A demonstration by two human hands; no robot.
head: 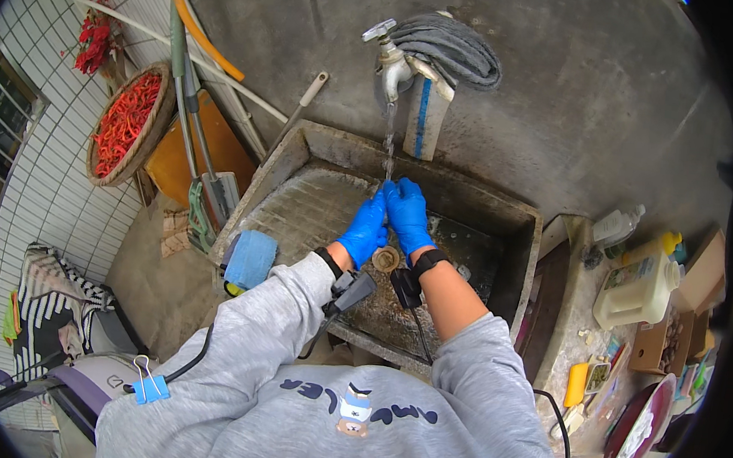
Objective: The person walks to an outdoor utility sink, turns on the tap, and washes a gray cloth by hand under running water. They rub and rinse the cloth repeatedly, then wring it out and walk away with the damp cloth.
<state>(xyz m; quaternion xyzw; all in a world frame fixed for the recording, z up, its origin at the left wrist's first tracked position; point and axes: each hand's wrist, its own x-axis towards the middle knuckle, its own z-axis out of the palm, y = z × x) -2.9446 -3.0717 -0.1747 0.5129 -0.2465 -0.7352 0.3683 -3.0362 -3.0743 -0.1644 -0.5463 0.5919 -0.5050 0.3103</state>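
My left hand (pixel 366 232) and my right hand (pixel 408 214), both in blue rubber gloves, meet over a concrete sink (pixel 424 155). A stream of water (pixel 390 137) runs down onto their fingertips from a metal tap (pixel 394 70) on the wall. The fingers press close together, and whether anything is between them is hidden. Below and between the wrists shows a small round brownish thing (pixel 385 258), perhaps a cup or a drain fitting. The sink's floor is wet, with a ribbed slope (pixel 316 206) on the left side.
A light blue cloth (pixel 252 259) hangs at the sink's left rim. Long-handled tools (pixel 197 125) lean beside a basket of red chillies (pixel 126 126). On the right ledge stand a plastic jug (pixel 636 289), a yellow object (pixel 576 384) and a cardboard box (pixel 654 345).
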